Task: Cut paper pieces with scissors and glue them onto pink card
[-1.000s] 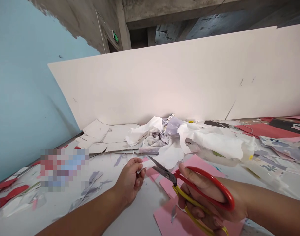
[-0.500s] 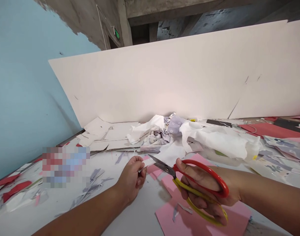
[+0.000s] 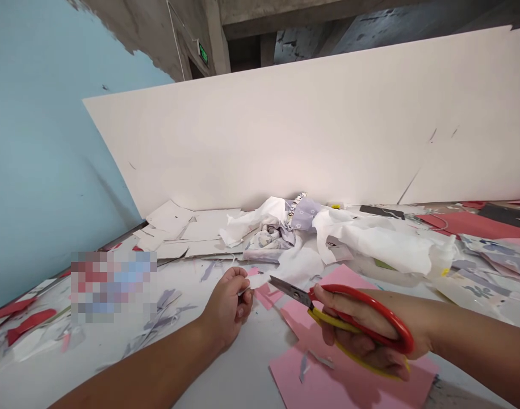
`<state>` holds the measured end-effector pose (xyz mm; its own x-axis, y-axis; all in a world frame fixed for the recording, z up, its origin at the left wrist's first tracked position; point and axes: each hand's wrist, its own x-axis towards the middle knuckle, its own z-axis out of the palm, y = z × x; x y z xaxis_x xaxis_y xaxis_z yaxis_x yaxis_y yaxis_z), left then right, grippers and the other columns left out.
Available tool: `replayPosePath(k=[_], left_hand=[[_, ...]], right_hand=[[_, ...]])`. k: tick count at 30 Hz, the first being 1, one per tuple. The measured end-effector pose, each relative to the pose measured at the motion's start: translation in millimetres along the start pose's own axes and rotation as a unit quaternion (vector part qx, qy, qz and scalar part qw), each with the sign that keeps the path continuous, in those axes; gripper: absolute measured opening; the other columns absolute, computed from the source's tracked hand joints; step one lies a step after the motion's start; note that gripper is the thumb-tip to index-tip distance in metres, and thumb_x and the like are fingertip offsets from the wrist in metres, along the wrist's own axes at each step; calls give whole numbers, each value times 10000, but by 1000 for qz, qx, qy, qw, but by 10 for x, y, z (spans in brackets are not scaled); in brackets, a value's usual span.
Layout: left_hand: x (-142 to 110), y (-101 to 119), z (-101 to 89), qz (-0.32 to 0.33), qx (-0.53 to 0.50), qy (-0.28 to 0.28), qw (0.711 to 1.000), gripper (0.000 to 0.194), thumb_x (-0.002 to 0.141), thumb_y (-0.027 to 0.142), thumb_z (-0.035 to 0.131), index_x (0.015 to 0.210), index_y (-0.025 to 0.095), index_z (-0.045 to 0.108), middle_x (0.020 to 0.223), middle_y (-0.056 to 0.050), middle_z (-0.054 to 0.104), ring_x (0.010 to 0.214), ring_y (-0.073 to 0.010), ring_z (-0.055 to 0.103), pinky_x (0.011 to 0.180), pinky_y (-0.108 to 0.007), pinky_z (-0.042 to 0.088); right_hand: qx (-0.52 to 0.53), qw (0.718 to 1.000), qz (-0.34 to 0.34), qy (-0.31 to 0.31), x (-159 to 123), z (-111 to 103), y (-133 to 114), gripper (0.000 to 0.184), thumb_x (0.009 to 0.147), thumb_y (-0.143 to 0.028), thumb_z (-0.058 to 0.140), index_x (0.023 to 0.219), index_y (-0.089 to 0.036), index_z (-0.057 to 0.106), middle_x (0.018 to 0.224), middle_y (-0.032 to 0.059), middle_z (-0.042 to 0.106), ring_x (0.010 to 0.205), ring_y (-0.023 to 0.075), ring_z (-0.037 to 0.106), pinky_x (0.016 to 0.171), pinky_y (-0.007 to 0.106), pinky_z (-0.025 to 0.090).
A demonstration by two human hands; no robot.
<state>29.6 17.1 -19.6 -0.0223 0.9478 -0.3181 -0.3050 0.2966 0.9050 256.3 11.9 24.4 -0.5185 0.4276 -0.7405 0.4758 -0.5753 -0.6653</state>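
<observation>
1. White panel point(image 3: 285, 130): while loose cuttings lay along its foot, it stood upright at the back, unchanged from a second earlier.
2. Tabletop point(image 3: 217, 380), white: strewn with scraps.
3. White crumpled sheets point(image 3: 370, 238): draped at the rear of the tabletop around a lilac patterned cloth point(image 3: 306, 217); arrangement unchanged.
4. Pink sheets point(image 3: 294, 392): several, overlapping, flat, partly beneath the right hand and in its shadow.
5. Scissors point(image 3: 305, 296): shifted rightward, tip farther from the left hand than a second earlier; blades, then visibly apart, now close together, and the loops nearer one another. One red loop, one yellow loop, dark metal blades; held above the pink sheets, tip pointing left.
6. Right hand point(image 3: 364, 341): curled about the scissors, thumb at the red loop, other fingers at the yellow.
7. Left hand point(image 3: 226, 301): position little altered; fingers folded in, thumb and forefinger pinched together on a white strip.
8. White strip point(image 3: 260, 280): narrow, pale, thin; between the left fingertips and the scissors' tip. Contact with the tip could not be told.
9. Grey scraps point(image 3: 303, 366): slender, on the pink sheets.
</observation>
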Motion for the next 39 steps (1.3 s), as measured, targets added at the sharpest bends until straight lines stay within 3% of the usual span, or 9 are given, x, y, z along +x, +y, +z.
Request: replayPosePath(k=[6,17,23,28,30,31,35,37,39], left_hand=[[8,-16,-14,13,-1,0,1000,198,589,181,443,747,245,343,399,105,385,301,-35,193,354,-203,88],[5,-31,-18,17,-3,-17,1000,205,590,180,445,761,244,351,390,101,391,299,-36,206,357,-192,101],[6,-41,-5,18,-3,-13,1000,222,582,174,446,758,247,332,385,101,384,308,-45,194,362,-191,102],[75,67,-72,83,110,30,990,193,605,178,407,768,250,335,407,89,369,343,-75,228,375,-198,138],[122,162,-141,136,249,53,958,161,627,177,410,769,246,378,449,66,401,388,-96,307,401,-206,203],[145,211,-180,158,348,59,922,121,646,188,416,755,239,412,487,45,441,417,-108,346,423,-220,242],[196,339,-271,329,593,107,727,138,679,232,461,779,227,556,966,-66,539,875,-240,497,704,-338,369],[208,356,-224,362,610,74,701,202,692,255,480,854,242,599,1133,-70,481,1086,-288,397,840,-383,324],[240,357,-101,333,589,-2,737,199,715,269,474,852,250,617,1045,-57,539,1069,-271,426,837,-353,330]], right_hand=[[-49,998,-41,11,-51,103,-20,818,706,-784,127,737,-88,557,543,1,492,277,46,380,251,183,324],[-44,998,-39,7,79,136,-151,875,715,-757,-11,700,-91,557,423,-12,461,237,57,351,268,194,322],[-67,993,-62,74,163,191,-198,734,725,-765,107,447,-156,407,283,-36,347,194,58,306,241,165,245],[13,993,-92,67,87,152,-170,726,752,-742,138,523,-143,478,308,-44,359,213,54,320,251,151,238],[46,992,-103,53,9,93,-129,737,740,-754,141,595,-138,519,336,-50,371,225,52,317,257,156,248],[56,991,-111,48,-34,58,-100,735,738,-756,145,619,-139,526,349,-51,380,231,54,319,263,165,265],[26,982,-157,99,-186,-61,39,689,717,-771,187,726,-160,506,475,-21,500,306,89,425,354,245,396],[-31,970,-188,149,-221,-88,73,698,678,-795,233,835,-169,499,658,46,598,484,149,565,491,302,471],[-85,943,-241,212,-212,-100,49,706,650,-804,281,916,-181,479,874,102,606,747,209,609,668,331,484]])
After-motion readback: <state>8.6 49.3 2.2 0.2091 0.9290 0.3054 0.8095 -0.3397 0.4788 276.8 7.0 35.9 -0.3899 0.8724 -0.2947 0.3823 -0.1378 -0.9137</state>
